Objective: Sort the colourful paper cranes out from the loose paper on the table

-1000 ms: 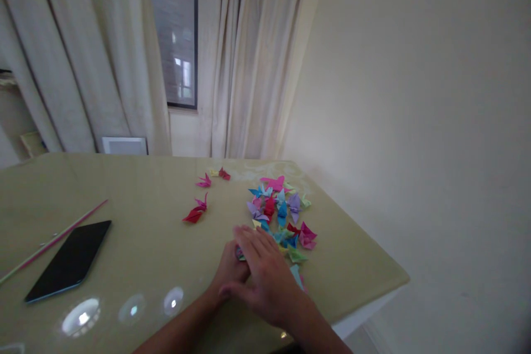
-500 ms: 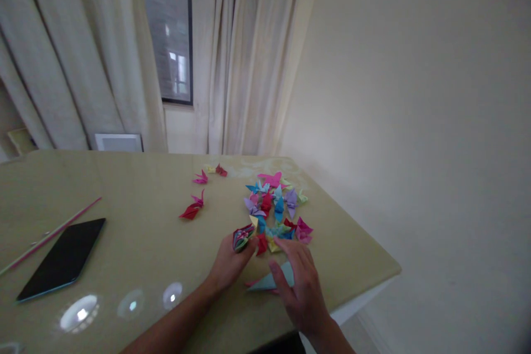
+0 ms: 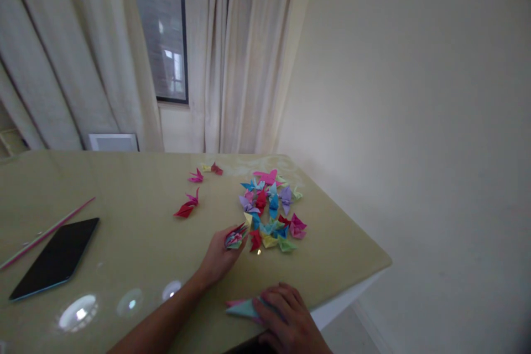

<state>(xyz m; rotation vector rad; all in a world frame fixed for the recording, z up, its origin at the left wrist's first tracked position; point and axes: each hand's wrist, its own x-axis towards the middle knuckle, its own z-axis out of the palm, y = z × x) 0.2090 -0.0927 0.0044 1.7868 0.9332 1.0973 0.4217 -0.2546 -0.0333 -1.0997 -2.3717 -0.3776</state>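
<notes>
My right hand (image 3: 288, 315) has just left the group of cranes and come back to the near edge of the table (image 3: 136, 243). Half a second ago its fingertips were beside the yellow origami crane (image 3: 269, 240); now they curl over a pale-blue folded paper (image 3: 241, 308), with a pink folded paper (image 3: 234, 303) showing along its edge. Both papers lie nearer to me than they did then, so I judge that I have drawn them back. Whether I am pinching them or only pressing on them, I cannot tell.

My left hand (image 3: 219, 257) has hardly shifted. It grasps a bundle of nested folded papers (image 3: 235, 237), many-coloured, points facing up, just left of the red origami crane (image 3: 256, 240). A second ago my right palm covered that bundle; now it is uncovered, so I take it that the left hand alone keeps it together while the right deals with the loose papers.

With my right hand away, the light-green origami crane (image 3: 286, 244) shows whole at the near side of the group. The magenta origami crane (image 3: 297, 226) sits beyond it, to the right. Well to the left, the red-and-magenta origami crane (image 3: 186, 209) and the black-screened tablet (image 3: 56, 257) lie as before.
</notes>
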